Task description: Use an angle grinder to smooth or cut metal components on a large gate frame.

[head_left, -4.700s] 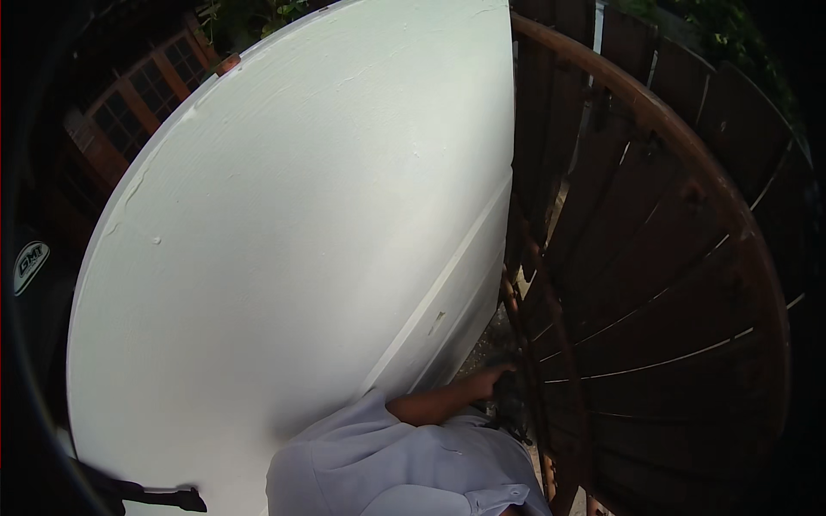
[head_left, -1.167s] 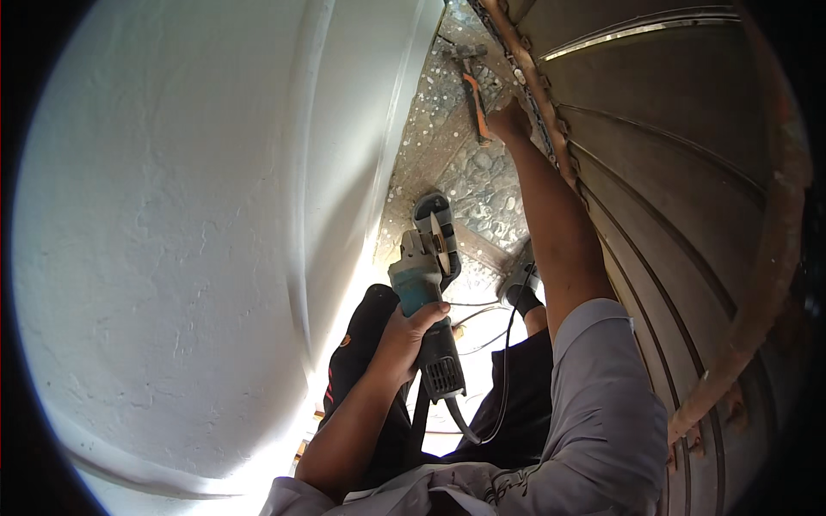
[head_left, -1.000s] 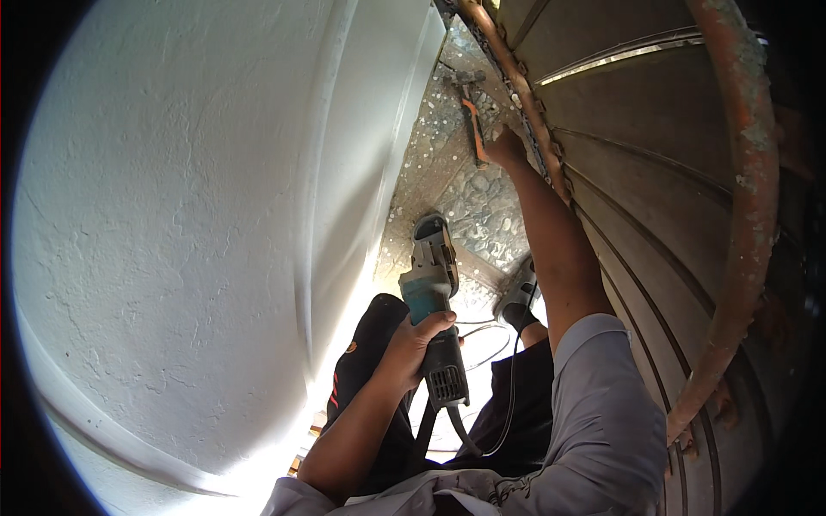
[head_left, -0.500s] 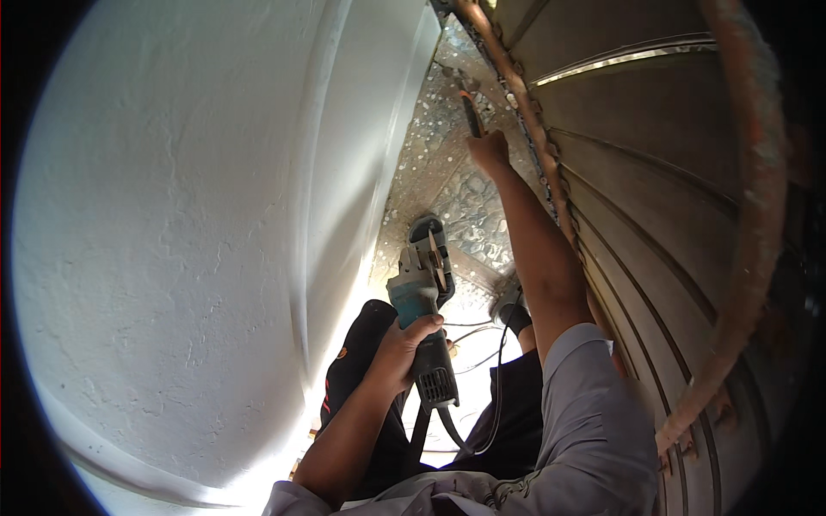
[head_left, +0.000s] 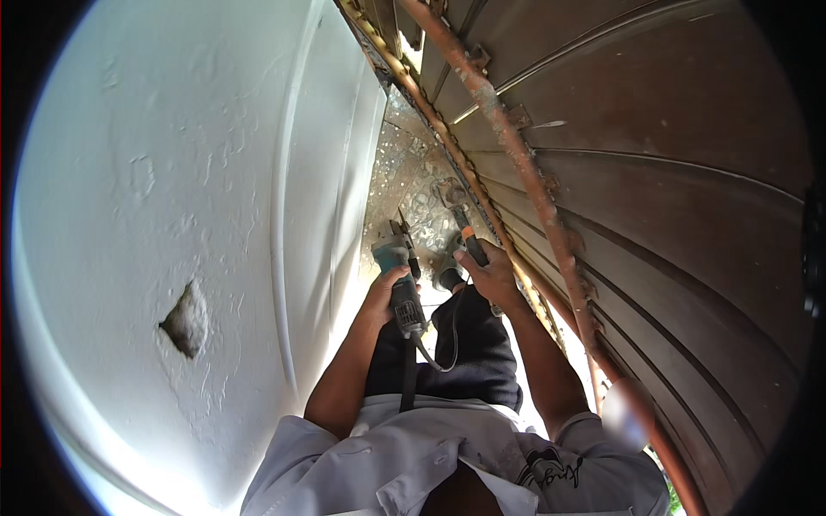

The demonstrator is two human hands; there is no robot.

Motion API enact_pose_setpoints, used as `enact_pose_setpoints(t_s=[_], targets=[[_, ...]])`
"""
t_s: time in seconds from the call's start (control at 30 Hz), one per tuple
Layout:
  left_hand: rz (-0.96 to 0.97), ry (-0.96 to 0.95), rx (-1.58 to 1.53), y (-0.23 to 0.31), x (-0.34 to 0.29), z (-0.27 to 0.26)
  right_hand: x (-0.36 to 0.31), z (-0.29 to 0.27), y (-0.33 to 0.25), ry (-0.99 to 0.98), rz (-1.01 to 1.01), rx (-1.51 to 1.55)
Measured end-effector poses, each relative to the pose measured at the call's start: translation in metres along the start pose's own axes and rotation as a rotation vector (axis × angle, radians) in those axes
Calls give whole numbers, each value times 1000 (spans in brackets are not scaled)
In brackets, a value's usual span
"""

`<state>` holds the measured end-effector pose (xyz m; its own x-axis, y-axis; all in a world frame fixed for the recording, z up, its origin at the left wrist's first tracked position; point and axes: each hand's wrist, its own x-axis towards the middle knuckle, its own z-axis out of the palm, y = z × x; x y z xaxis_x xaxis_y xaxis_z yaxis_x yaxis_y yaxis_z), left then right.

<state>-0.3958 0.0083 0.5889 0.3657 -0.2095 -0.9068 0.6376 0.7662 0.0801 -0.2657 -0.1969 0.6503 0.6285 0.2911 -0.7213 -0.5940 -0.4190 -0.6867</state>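
Observation:
My left hand is wrapped round the body of a teal and black angle grinder. Its head and thin disc point away from me, and a dark cord hangs from its rear end over my lap. To the right, my right hand grips a hand tool with a black and orange handle. That tool's far end reaches toward the floor, close to the rusty rail; its working end is too indistinct to name. The two tools are apart, side by side in front of my knees.
A white plastered wall with a chipped hole rises on the left. On the right stand brown metal panels with a rusty bar across them. A speckled stone floor narrows between them; my shoe rests there.
My right hand has drawn back toward me from far ahead, bringing the black and orange tool beside the grinder. My view has shifted, showing more of the panels and the wall hole.

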Motion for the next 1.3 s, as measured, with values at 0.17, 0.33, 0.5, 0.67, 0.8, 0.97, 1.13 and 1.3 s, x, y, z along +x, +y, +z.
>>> enact_pose_setpoints(t_s=[0.17,0.33,0.5,0.67,0.8,0.97,1.13,1.3], targets=[[54,81,-27,9,-59,41,-20,-13,-9,66,-252,130],[68,29,45,0,-70,37,10,-20,-52,232,-230,155],[-24,57,98,-6,-67,14,33,-11,-105,350,-473,355],[-65,104,200,4,-58,21,110,-12,-119,318,-370,272],[-69,69,215,18,-57,22,116,3,-106,284,-414,42],[-59,77,173,27,-62,20,75,25,-107,258,-351,-89],[-33,103,196,28,-59,25,79,14,-140,486,-622,161],[-79,30,220,28,-55,28,119,-19,-131,279,-163,-24]])
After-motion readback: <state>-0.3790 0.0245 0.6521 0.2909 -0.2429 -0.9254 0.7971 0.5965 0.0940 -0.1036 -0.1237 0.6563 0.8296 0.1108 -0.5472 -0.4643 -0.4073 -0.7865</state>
